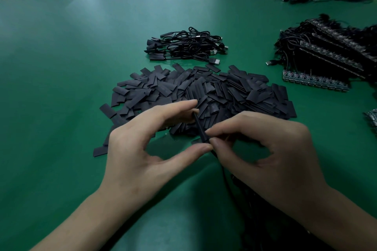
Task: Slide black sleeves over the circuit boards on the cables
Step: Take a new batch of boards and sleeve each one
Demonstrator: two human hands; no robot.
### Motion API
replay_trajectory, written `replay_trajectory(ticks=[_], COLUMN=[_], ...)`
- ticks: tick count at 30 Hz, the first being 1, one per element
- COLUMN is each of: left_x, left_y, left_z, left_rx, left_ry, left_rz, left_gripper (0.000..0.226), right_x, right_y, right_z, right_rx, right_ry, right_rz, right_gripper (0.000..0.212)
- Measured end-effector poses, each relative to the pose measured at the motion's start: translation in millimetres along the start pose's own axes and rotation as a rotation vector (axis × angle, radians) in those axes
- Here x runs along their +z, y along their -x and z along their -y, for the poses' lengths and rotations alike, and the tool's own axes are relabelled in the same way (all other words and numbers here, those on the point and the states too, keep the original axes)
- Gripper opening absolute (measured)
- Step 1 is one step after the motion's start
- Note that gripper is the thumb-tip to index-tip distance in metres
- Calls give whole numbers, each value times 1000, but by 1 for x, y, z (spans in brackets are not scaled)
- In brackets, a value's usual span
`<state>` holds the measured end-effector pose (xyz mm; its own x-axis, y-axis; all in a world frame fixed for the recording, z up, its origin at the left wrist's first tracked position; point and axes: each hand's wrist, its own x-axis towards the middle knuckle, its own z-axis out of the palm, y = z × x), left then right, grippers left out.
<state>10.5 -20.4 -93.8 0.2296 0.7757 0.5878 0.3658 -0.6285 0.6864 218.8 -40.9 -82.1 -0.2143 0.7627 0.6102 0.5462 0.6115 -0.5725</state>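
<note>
Both hands over green table (pixel 61 67), just in front of loose sleeve pile (pixel 204 91). L hand (pixel 142 149) and R hand (pixel 271 153) each pinch one black sleeve (pixel 201 128), thumb + forefinger; cable (pixel 224 177) trails toward the person.

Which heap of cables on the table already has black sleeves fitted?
The small middle heap behind the loose sleeves; the right heap shows bare boards.

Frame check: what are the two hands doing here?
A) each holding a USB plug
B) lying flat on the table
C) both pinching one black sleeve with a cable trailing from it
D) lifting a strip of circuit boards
C: the left hand and right hand both pinch one black sleeve, a cable trailing from it toward the person.
</note>
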Motion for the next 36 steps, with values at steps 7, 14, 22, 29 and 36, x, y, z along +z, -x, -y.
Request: replay_trajectory(ticks=[7,14,22,29,36], left_x=[0,1,3,5,10], left_y=[0,0,0,0,3], left_z=[-1,2,5,11,12], left_rx=[15,-29,-163,-170,-104], left_ry=[-52,-110,-31,-155,-431], left_rz=[-18,-98,-92,-4,228], left_gripper=[56,54,38,27,41], right_x=[2,2,-3,-47,-29], right_y=[0,4,1,-51,-172], right_z=[0,-4,-12,-20,-70], right_rx=[50,95,282,325,205], right_ry=[2,-5,-165,-40,552], right_rz=[-8,214,260,211,211], right_gripper=[8,12,13,18,24])
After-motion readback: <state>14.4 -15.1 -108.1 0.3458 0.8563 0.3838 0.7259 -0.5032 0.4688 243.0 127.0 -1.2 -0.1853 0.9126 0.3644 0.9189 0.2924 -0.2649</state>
